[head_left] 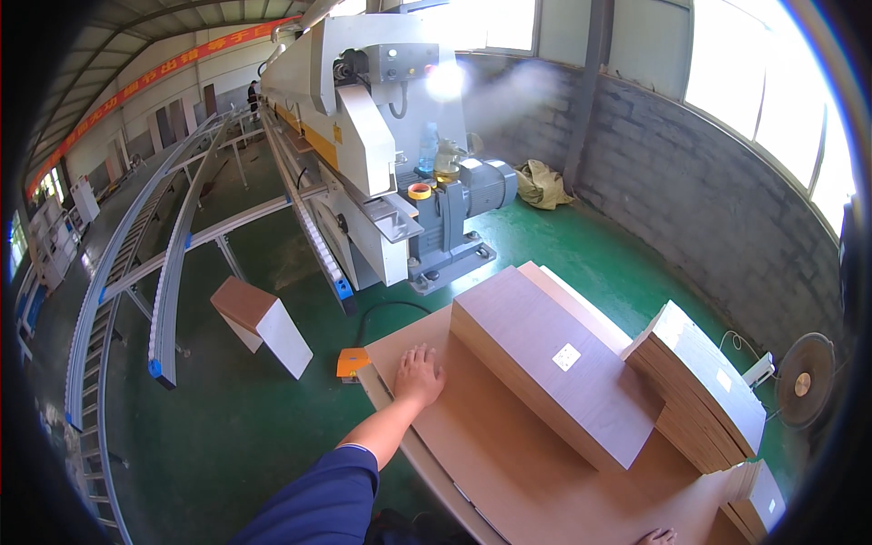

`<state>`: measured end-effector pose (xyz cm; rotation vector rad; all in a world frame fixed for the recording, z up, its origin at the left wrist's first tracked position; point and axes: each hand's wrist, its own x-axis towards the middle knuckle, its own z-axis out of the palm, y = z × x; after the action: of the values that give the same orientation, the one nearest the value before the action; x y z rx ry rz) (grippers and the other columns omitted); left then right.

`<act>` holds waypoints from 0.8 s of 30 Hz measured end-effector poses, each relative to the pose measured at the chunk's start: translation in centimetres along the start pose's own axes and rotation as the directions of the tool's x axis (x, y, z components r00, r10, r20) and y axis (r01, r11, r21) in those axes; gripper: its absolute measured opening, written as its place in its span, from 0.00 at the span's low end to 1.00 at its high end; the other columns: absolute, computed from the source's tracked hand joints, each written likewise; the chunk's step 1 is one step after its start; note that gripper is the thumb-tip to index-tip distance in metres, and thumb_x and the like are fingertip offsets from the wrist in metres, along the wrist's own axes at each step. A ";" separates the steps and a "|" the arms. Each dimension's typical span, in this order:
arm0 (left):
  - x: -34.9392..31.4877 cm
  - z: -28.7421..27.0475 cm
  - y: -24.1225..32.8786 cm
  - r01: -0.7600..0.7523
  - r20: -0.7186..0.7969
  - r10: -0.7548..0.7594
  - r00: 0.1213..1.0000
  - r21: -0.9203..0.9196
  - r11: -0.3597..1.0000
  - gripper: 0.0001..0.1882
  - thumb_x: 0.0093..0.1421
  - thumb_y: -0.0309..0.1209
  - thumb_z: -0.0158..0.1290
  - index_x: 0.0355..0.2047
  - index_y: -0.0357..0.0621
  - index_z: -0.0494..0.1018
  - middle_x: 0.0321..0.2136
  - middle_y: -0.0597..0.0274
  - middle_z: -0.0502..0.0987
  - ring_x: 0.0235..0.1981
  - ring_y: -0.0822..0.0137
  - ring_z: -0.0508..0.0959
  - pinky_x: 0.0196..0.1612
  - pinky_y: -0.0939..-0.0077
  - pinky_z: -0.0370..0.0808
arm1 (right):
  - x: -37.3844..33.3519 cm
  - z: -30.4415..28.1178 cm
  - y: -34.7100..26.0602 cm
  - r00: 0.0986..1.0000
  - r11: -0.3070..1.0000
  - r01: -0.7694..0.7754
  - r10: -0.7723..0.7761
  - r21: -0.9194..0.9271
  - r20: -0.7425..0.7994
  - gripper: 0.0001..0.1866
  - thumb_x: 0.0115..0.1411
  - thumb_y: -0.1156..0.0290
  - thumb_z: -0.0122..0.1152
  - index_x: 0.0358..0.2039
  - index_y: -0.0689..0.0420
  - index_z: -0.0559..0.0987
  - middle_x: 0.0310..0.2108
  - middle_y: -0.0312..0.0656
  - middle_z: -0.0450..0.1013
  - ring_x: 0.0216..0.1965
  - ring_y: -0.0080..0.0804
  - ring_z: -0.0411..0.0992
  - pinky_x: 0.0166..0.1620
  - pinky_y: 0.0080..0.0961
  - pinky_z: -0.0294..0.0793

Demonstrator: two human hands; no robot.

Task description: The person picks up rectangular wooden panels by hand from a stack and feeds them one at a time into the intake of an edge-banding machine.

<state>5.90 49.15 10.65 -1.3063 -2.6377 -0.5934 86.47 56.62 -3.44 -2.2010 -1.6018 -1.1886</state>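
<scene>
My left hand (419,374) lies flat on the large brown board (518,472), near its far left corner. Its fingers are stretched out and hold nothing. Just to the right of it stands a stack of greyish wood panels (554,318), with a small white label (566,357) on top. Only part of my right hand (658,537) shows at the lower edge; its fingers rest on the same board, and the rest of the hand is cut off by the frame.
More panel stacks (713,372) stand at the right, beside a round fan-like disc (807,381). Ahead is a long grey machine (368,136) with a motor (486,186). An orange pedal (353,363) sits by the board's corner. Roller rails (173,272) and a folded panel piece (262,320) are left.
</scene>
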 end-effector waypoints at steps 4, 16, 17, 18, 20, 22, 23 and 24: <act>0.0 0.2 0.0 -0.018 -0.022 0.018 1.000 0.007 1.000 0.30 0.65 0.44 0.48 0.63 0.42 0.68 0.66 0.48 0.67 0.68 0.48 0.63 0.73 0.53 0.55 | 0.1 -0.1 0.3 1.000 1.000 0.014 -0.013 -0.024 0.016 0.21 0.67 0.53 0.40 0.34 0.56 0.76 0.36 0.49 0.73 0.37 0.43 0.72 0.46 0.41 0.72; -0.1 0.3 -0.1 -0.014 -0.032 0.014 0.999 0.004 1.000 0.29 0.66 0.44 0.49 0.63 0.42 0.68 0.65 0.48 0.67 0.68 0.48 0.64 0.73 0.54 0.55 | 0.1 -1.1 0.1 0.987 1.000 0.014 -0.010 -0.025 0.159 0.21 0.66 0.51 0.44 0.37 0.57 0.76 0.41 0.51 0.72 0.43 0.47 0.71 0.40 0.44 0.75; -0.1 0.2 -0.1 -0.013 -0.032 0.013 0.999 0.009 1.000 0.29 0.66 0.44 0.49 0.63 0.42 0.68 0.65 0.48 0.67 0.68 0.48 0.64 0.73 0.54 0.55 | 0.3 -2.2 -0.3 0.987 1.000 0.015 -0.012 -0.021 0.161 0.21 0.66 0.51 0.44 0.37 0.57 0.76 0.41 0.51 0.72 0.43 0.47 0.71 0.40 0.44 0.75; -0.1 0.0 -0.2 -0.011 -0.026 0.012 1.000 0.010 1.000 0.29 0.66 0.44 0.49 0.63 0.42 0.68 0.66 0.48 0.67 0.68 0.48 0.64 0.73 0.54 0.55 | 1.0 -4.4 -0.9 0.986 0.999 -0.016 0.008 0.048 0.168 0.22 0.67 0.50 0.45 0.39 0.57 0.76 0.41 0.51 0.72 0.43 0.47 0.71 0.41 0.44 0.75; 0.0 -0.1 0.0 -0.013 -0.018 0.013 1.000 0.004 1.000 0.29 0.66 0.44 0.49 0.63 0.42 0.68 0.66 0.48 0.67 0.68 0.48 0.64 0.73 0.54 0.55 | 1.3 -5.1 -0.8 0.984 0.993 -0.049 0.030 0.109 0.174 0.23 0.67 0.49 0.45 0.41 0.56 0.77 0.40 0.51 0.71 0.42 0.48 0.72 0.42 0.44 0.75; 0.1 -0.2 0.3 -0.011 -0.009 0.011 1.000 0.000 1.000 0.29 0.65 0.44 0.49 0.63 0.42 0.68 0.66 0.48 0.67 0.68 0.48 0.63 0.73 0.53 0.55 | 1.0 -4.3 -0.5 0.959 0.993 -0.103 0.082 0.062 0.270 0.25 0.67 0.46 0.45 0.44 0.54 0.77 0.43 0.51 0.71 0.43 0.48 0.72 0.43 0.45 0.75; 0.1 -0.2 0.3 -0.011 -0.009 0.011 1.000 0.000 1.000 0.29 0.65 0.44 0.49 0.63 0.42 0.68 0.66 0.48 0.67 0.68 0.48 0.63 0.73 0.53 0.55 | 0.9 -3.9 -0.3 0.959 0.993 -0.103 0.083 0.062 0.270 0.25 0.67 0.46 0.45 0.44 0.54 0.77 0.43 0.51 0.71 0.43 0.48 0.72 0.43 0.45 0.75; 0.0 -0.2 0.3 -0.009 -0.013 0.009 1.000 -0.001 1.000 0.29 0.65 0.44 0.49 0.63 0.42 0.68 0.66 0.48 0.67 0.68 0.48 0.63 0.73 0.53 0.54 | 0.8 -3.7 -0.3 0.958 0.994 -0.093 0.075 0.054 0.278 0.25 0.67 0.45 0.45 0.44 0.54 0.77 0.44 0.50 0.71 0.43 0.48 0.72 0.43 0.45 0.75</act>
<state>6.06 49.26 10.88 -1.3090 -2.6199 -0.6003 84.45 55.31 -0.53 -2.4506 -1.5981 -0.8213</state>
